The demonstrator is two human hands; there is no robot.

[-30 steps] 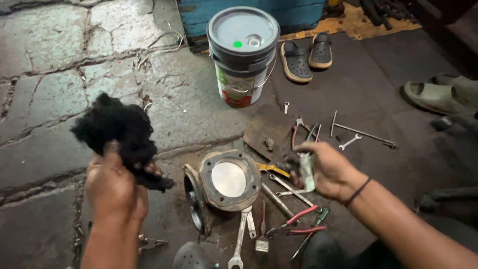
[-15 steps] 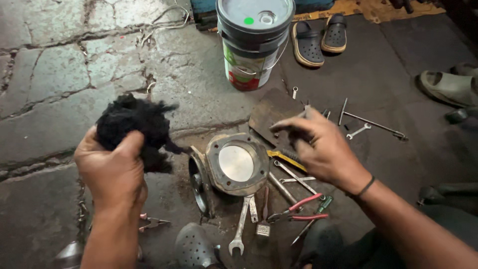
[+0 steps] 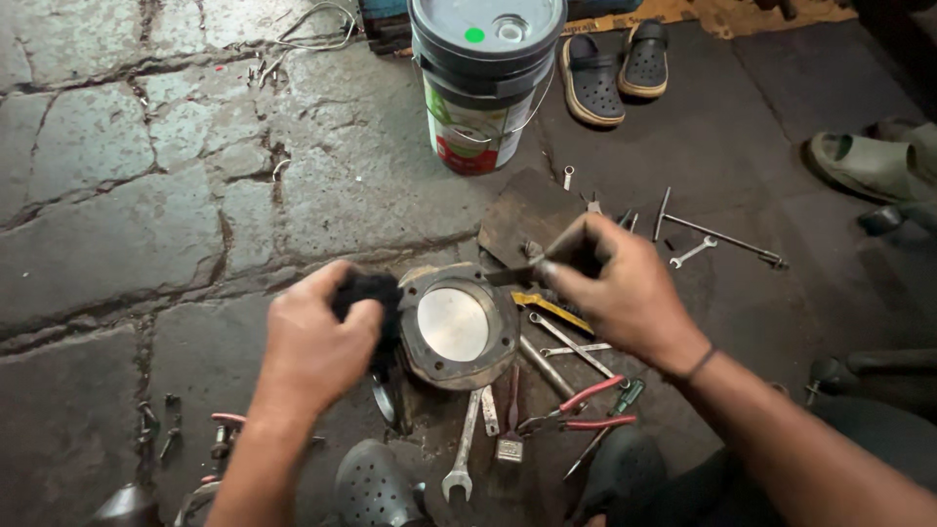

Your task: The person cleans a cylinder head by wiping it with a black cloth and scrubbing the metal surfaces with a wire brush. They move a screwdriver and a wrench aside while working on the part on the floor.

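Note:
My left hand point(image 3: 317, 346) grips a black wad of rag point(image 3: 369, 296) and presses it against the left edge of a round metal engine part point(image 3: 454, 325) with a shiny centre, lying on the stone floor. My right hand point(image 3: 620, 288) hovers just right of that part, fingers pinched on a thin flat metal blade point(image 3: 512, 273) whose tip reaches over the part's upper right rim. A dark band circles my right wrist.
Spanners point(image 3: 467, 444), red-handled pliers point(image 3: 578, 410), a screwdriver point(image 3: 605, 434) and rods point(image 3: 722, 239) lie around the part. A lidded paint bucket point(image 3: 483, 83) stands behind, dark clogs point(image 3: 610, 68) beside it. A sandalled foot point(image 3: 864, 166) is at right; small tools point(image 3: 161, 425) lie at left.
My left hand dropped from chest height to the part, pressing the rag against its left edge. My right hand shifted slightly left, now holding the blade over the rim.

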